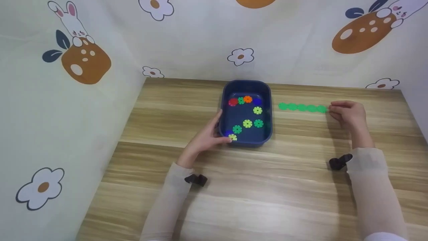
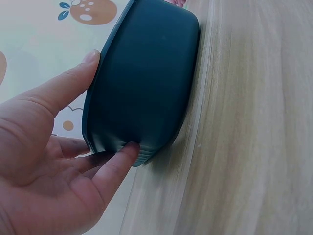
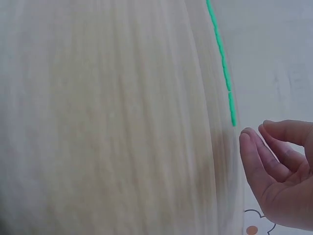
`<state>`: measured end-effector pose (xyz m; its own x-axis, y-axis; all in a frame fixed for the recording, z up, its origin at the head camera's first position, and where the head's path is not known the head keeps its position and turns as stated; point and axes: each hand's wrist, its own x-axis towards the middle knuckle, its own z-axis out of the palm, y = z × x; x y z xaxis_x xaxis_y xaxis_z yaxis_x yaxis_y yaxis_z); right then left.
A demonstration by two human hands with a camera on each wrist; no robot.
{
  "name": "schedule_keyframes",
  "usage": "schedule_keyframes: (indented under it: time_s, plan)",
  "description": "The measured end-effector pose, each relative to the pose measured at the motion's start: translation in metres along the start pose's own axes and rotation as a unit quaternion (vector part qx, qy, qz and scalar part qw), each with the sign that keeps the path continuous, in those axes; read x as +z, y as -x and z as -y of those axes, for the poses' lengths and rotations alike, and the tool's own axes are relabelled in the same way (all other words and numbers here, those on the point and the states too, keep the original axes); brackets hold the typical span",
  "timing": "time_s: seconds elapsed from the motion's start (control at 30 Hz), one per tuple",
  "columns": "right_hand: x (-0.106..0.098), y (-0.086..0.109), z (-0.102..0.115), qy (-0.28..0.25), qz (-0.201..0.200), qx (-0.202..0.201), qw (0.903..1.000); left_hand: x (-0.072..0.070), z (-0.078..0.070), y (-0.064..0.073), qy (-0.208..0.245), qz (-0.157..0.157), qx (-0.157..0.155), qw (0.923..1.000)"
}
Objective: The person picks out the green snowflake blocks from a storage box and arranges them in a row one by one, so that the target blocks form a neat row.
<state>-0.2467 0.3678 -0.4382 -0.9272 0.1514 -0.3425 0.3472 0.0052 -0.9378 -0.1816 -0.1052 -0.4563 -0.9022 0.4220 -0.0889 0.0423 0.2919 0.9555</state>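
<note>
A dark blue plastic bin (image 1: 270,117) stands on the table with several toothed plastic discs lying inside, among them a red disc (image 1: 233,102) and an orange disc (image 1: 247,99). My left hand (image 1: 205,136) grips its near left corner. In the left wrist view the thumb lies at the rim, and fingers press the ribbed end of the bin wall (image 2: 142,73). Right of the bin stretches a straight chain of green discs (image 1: 302,107). At its right end is my right hand (image 1: 349,113), thumb and fingers bent with nothing between them; the right wrist view shows the fingertips just off the chain's end.
The wood-grain table (image 1: 267,194) meets a patterned cloth backdrop (image 1: 197,43) behind the bin and along the left. Black wrist cameras sit on both sleeves. Inside the bin the discs lie scattered, several along the far end and others towards the near corner.
</note>
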Motion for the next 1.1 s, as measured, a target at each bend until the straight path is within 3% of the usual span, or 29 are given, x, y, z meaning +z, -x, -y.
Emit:
schedule_keyframes:
  time_s: [0.3, 0.5, 0.8, 1.1]
  plan:
    - [0.006, 0.006, 0.002, -0.02, 0.005, -0.017, 0.9996, 0.0, 0.001, 0.0, -0.002, -0.004, -0.004, 1.0]
    - [0.015, 0.014, 0.005, -0.07, 0.027, -0.024, 0.9969, 0.0, 0.001, 0.0, -0.01, -0.003, -0.009, 0.9999]
    - [0.028, 0.021, 0.006, -0.047, 0.044, -0.056, 0.9964, 0.0, 0.001, 0.0, 0.0, -0.002, -0.004, 1.0]
    - [0.048, 0.022, 0.012, -0.016, 0.066, -0.056, 0.9961, 0.0, 0.001, 0.0, -0.003, -0.008, -0.005, 1.0]
